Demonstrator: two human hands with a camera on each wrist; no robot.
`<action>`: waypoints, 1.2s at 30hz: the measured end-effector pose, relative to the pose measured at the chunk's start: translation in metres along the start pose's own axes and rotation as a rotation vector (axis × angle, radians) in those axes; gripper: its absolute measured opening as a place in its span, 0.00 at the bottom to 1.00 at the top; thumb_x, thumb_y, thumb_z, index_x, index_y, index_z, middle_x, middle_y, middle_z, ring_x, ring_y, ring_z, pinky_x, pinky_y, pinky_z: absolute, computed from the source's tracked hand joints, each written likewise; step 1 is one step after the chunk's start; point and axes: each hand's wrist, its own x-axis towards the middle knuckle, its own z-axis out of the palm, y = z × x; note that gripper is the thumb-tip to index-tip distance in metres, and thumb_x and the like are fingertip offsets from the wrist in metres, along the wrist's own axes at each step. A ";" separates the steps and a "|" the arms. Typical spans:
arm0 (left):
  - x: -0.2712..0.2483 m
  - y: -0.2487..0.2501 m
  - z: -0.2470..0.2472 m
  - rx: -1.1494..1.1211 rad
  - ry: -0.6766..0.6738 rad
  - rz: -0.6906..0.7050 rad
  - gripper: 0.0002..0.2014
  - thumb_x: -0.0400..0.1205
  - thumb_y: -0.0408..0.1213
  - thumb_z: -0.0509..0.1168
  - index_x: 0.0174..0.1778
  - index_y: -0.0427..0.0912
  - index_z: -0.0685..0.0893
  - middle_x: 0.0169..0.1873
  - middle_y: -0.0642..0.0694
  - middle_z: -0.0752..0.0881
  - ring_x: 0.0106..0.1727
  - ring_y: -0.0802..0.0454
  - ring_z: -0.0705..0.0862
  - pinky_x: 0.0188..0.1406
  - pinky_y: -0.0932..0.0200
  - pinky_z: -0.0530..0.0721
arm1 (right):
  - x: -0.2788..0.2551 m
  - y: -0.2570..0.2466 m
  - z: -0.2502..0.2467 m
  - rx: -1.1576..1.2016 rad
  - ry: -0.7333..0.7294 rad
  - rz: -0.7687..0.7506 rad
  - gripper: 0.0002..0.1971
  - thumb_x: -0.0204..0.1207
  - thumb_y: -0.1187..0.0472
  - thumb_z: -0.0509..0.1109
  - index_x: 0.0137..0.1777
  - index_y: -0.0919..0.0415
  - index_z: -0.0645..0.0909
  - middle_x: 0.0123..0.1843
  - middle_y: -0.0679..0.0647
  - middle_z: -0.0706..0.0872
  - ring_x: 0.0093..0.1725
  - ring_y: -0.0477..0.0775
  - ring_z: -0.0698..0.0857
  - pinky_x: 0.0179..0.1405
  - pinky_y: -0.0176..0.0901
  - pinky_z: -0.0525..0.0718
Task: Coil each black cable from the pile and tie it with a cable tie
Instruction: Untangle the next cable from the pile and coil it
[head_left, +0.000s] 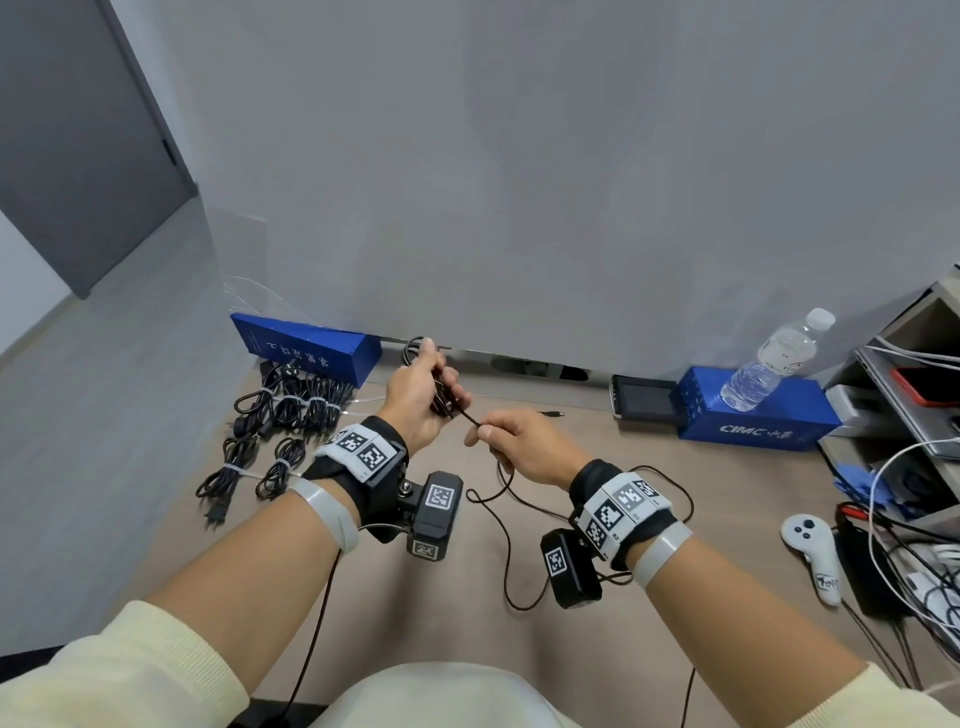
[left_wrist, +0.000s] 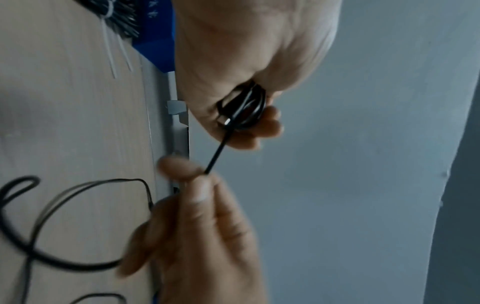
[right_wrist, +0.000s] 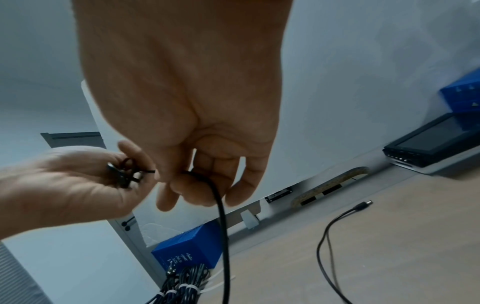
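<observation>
Left hand (head_left: 415, 395) is curled round a small coil of black cable (head_left: 441, 397), held up over the desk (head_left: 649, 467); a short taut stretch is pinched by the right hand (head_left: 524, 447) just beside it, with the slack looped on the desk underneath. Tied bundles (head_left: 291, 410) are parked left by a blue box (head_left: 311, 348). Off right, a water bottle (head_left: 774, 358) is lying on another blue box (head_left: 763, 415), and a white controller (head_left: 813, 551) sits among wires.

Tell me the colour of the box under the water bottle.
Blue, with white lettering; the box shows best in the head view.
</observation>
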 end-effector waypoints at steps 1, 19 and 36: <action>0.003 0.004 -0.001 -0.042 0.018 0.003 0.19 0.90 0.54 0.56 0.39 0.45 0.74 0.25 0.49 0.74 0.21 0.54 0.73 0.22 0.60 0.79 | -0.002 0.003 -0.001 0.001 -0.012 0.020 0.14 0.88 0.60 0.60 0.51 0.57 0.88 0.31 0.51 0.77 0.29 0.50 0.76 0.33 0.39 0.77; -0.011 -0.006 -0.005 1.210 -0.370 -0.236 0.44 0.79 0.76 0.38 0.52 0.38 0.79 0.26 0.45 0.84 0.21 0.53 0.71 0.21 0.62 0.66 | 0.004 -0.007 -0.016 -0.194 0.177 -0.065 0.11 0.84 0.55 0.68 0.42 0.59 0.85 0.31 0.43 0.80 0.31 0.42 0.75 0.33 0.37 0.69; -0.003 -0.008 -0.017 0.816 -0.287 -0.092 0.23 0.89 0.51 0.60 0.68 0.35 0.83 0.22 0.49 0.72 0.21 0.55 0.66 0.19 0.64 0.68 | 0.000 0.014 -0.010 -0.047 0.243 0.134 0.16 0.84 0.56 0.66 0.34 0.51 0.85 0.26 0.45 0.78 0.28 0.45 0.75 0.38 0.43 0.75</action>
